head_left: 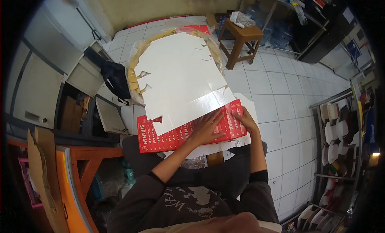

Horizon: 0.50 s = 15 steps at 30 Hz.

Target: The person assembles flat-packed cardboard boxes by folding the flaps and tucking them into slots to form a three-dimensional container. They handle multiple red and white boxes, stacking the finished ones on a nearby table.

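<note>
A fanned row of red printed cardboard pieces (166, 137) lies across my lap, their edges overlapping. My left hand (206, 129) rests on the middle of the row with its fingers spread, the fingertips close to the lower edge of a white sheet. At the row's right end, my right hand (246, 120) curls around the edge of the red pieces, its fingers over the top. Beyond both hands lies a large white die-cut cardboard sheet (180, 72) with notched sides, partly overlapping the red row. More white card edges (240, 141) show under the row.
Clear plastic and brown wrapping (134, 72) surround the white sheet. A brown stool (241, 38) carries a white plastic-wrapped bundle, with water jugs (280, 34) behind. Shelves of folded cartons (337, 125) line the right. Cabinets (38, 84), a dark bag (116, 78) and an orange frame (90, 153) are left.
</note>
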Tool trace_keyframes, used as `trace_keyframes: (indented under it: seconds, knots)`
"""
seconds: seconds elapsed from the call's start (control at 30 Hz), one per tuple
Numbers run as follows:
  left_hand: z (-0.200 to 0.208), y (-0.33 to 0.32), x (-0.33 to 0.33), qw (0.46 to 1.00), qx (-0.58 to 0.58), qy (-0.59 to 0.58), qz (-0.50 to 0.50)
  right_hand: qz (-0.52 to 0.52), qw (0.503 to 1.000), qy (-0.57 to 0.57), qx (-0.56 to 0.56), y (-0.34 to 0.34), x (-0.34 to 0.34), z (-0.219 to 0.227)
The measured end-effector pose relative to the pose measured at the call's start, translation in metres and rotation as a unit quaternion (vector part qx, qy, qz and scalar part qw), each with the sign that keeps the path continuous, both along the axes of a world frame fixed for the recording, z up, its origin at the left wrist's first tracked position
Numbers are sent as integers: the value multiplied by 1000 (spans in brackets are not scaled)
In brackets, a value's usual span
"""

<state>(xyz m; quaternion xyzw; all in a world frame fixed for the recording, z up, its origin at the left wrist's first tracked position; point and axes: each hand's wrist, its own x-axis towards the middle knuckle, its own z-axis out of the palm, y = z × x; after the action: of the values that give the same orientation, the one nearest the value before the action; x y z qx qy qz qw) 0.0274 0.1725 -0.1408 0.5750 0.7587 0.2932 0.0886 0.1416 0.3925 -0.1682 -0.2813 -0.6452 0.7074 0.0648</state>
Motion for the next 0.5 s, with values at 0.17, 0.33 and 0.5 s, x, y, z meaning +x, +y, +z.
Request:
trace_keyframes:
  seconds: [0.17, 0.33, 0.5]
  knots:
    - [9, -123, 2, 961, 132, -192, 149, 46, 990, -112, -74, -3, 28, 8]
    - [-16, -239, -56, 860, 147, 44, 487, -37, 992, -109, -47, -23, 10, 39]
    - [-35, -254, -97, 682, 145, -576, 428, -74, 983, -97, 134, -26, -3, 12]
